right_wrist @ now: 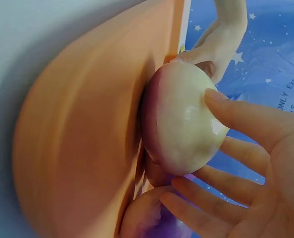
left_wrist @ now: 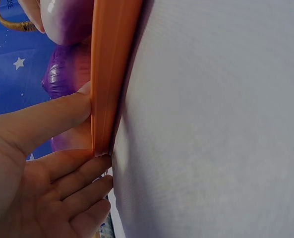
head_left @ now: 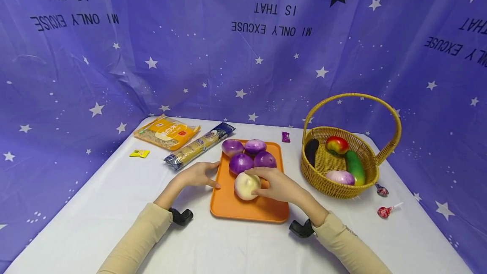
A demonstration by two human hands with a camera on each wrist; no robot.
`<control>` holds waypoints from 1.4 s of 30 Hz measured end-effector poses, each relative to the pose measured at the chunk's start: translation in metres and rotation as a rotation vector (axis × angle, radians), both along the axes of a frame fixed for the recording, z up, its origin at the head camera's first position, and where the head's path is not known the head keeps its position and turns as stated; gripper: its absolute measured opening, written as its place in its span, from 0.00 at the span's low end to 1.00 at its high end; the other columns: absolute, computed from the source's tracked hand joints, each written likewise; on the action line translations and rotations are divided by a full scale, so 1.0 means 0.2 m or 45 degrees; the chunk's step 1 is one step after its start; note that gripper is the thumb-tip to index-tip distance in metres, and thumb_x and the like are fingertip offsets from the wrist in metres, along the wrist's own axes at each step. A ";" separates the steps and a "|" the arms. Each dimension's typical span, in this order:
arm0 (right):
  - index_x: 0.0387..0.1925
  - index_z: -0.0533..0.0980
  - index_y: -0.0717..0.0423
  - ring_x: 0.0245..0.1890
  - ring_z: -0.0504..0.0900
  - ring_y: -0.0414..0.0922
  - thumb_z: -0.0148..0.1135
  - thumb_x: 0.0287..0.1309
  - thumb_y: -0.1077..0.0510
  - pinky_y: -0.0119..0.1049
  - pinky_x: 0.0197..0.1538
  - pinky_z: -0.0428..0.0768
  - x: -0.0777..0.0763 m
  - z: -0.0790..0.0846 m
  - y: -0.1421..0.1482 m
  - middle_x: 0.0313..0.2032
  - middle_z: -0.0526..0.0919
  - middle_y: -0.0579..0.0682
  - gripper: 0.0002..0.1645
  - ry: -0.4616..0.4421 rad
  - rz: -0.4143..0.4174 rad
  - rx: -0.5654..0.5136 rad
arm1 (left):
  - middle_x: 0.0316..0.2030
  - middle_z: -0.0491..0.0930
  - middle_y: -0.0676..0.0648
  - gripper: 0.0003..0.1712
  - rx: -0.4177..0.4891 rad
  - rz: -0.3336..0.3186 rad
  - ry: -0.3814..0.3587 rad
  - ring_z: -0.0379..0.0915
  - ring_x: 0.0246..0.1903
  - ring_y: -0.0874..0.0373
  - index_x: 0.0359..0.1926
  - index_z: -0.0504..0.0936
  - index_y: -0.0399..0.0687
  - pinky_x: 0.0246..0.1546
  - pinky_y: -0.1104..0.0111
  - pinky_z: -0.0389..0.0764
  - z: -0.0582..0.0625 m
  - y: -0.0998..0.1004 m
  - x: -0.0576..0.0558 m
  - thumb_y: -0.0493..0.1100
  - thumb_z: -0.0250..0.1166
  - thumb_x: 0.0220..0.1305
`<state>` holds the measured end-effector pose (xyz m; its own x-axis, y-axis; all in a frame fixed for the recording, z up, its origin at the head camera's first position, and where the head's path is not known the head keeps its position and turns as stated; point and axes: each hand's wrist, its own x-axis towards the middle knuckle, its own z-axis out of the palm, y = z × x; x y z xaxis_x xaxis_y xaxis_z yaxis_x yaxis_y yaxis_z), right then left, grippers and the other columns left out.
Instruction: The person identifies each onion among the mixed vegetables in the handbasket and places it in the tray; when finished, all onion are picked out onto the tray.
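Observation:
An orange tray [head_left: 249, 212] lies on the white table with several purple onions [head_left: 241, 164] grouped on its far half. My right hand [head_left: 279, 184] holds a cream-and-purple onion [head_left: 245, 185] low over the middle of the tray, its pale end facing up. In the right wrist view the thumb presses the pale side of this onion [right_wrist: 186, 119], and the fingers reach round its other side. At the tray's left edge is my left hand [head_left: 198, 175]. Its thumb [left_wrist: 80, 106] touches the rim in the left wrist view, while the fairly straight fingers rest against the side.
To the right stands a wicker basket [head_left: 327, 187] with a tall handle, holding an eggplant, a red-yellow fruit, a green mango-like piece and an onion. Lollipops [head_left: 384, 212] lie beside it. Back left are a noodle pack [head_left: 199, 146], an orange bag [head_left: 167, 132] and a yellow candy [head_left: 139, 153].

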<state>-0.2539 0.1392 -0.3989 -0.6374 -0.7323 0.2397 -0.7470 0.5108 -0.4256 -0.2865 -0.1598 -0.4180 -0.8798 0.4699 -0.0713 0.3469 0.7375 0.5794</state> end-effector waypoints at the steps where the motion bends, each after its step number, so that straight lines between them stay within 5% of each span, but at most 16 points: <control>1: 0.61 0.73 0.57 0.59 0.74 0.47 0.71 0.54 0.57 0.45 0.62 0.72 0.00 0.00 0.00 0.57 0.78 0.50 0.33 0.002 -0.001 0.004 | 0.65 0.66 0.34 0.51 0.003 0.001 0.000 0.60 0.65 0.37 0.69 0.64 0.37 0.66 0.48 0.60 0.00 0.00 0.00 0.53 0.76 0.48; 12: 0.61 0.73 0.58 0.52 0.77 0.43 0.72 0.53 0.57 0.40 0.54 0.78 0.00 -0.01 0.01 0.56 0.79 0.50 0.34 0.004 -0.022 0.013 | 0.65 0.66 0.34 0.51 0.001 0.000 -0.006 0.60 0.65 0.37 0.69 0.64 0.37 0.65 0.48 0.61 0.00 0.00 0.00 0.53 0.76 0.49; 29: 0.61 0.74 0.54 0.59 0.74 0.45 0.72 0.53 0.52 0.42 0.62 0.72 -0.01 0.02 0.03 0.57 0.78 0.48 0.34 -0.021 -0.076 0.037 | 0.65 0.66 0.34 0.52 0.006 -0.001 -0.023 0.59 0.65 0.37 0.69 0.64 0.38 0.66 0.48 0.60 0.00 0.00 -0.01 0.54 0.76 0.49; 42: 0.63 0.73 0.53 0.54 0.78 0.52 0.71 0.53 0.45 0.49 0.54 0.78 -0.03 0.19 0.22 0.58 0.78 0.51 0.37 0.000 -0.137 -0.045 | 0.65 0.66 0.34 0.52 -0.005 0.005 -0.013 0.59 0.65 0.37 0.70 0.64 0.38 0.66 0.48 0.60 -0.01 0.00 -0.01 0.54 0.76 0.49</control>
<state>-0.2595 0.1823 -0.3618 -0.7118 -0.6507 0.2645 -0.6887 0.5726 -0.4447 -0.2882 -0.1606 -0.4198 -0.8808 0.4663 -0.0819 0.3384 0.7411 0.5798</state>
